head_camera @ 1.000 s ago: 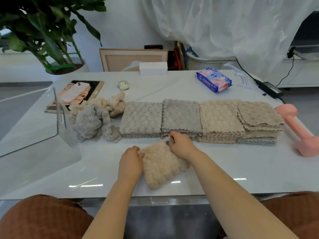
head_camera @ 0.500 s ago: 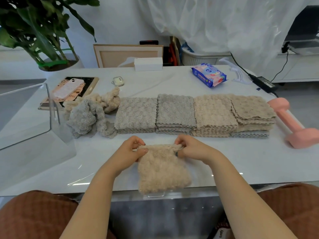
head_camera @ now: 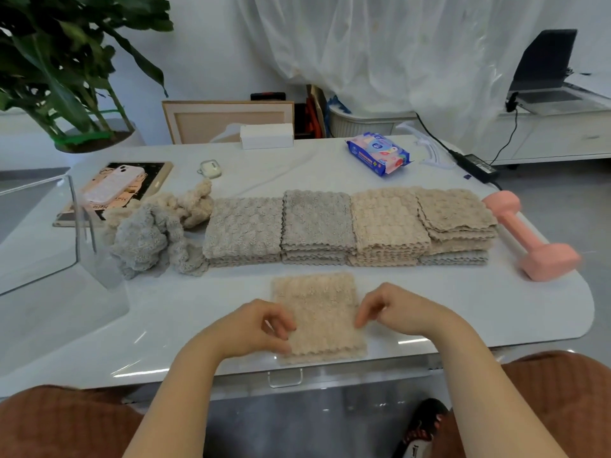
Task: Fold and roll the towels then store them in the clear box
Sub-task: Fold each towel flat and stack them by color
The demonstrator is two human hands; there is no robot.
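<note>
The beige towel (head_camera: 319, 309) now lies flat, with left hand (head_camera: 258, 328) and right hand (head_camera: 396, 310) moved from its far edge to its sides.

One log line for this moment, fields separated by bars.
beige towel: folded, on table | left hand: pinches left edge | right hand: at right edge, grip unclear

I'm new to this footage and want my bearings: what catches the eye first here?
The long row of folded towel stacks, grey then beige, runs across the middle of the table, with a crumpled pile at its left end. Nearest the person lies one beige towel, the left hand and right hand at its side edges. A pink dumbbell sits far right.
</note>
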